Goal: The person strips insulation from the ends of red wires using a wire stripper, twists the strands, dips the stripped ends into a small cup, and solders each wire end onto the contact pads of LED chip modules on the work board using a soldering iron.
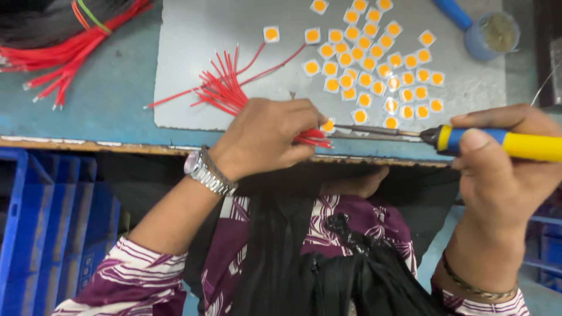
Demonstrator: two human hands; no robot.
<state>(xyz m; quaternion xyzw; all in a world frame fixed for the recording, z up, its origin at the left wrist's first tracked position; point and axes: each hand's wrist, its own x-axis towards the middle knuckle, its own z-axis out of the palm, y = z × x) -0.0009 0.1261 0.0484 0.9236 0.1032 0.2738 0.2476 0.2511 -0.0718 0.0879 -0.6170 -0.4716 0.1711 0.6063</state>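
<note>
My left hand, with a metal watch at the wrist, rests on the bench's front edge and pinches a bunch of short red wires that fan out over the grey mat. One small white square chip with a yellow centre lies right at its fingertips. My right hand grips a soldering iron with a yellow and blue handle. The iron's metal tip points left and ends at that chip, beside the red wire ends.
Several more white-and-yellow chips lie scattered on the mat. A blue cup-shaped holder stands at the back right. A bundle of longer red wires lies at the back left. Blue plastic crates sit below the bench.
</note>
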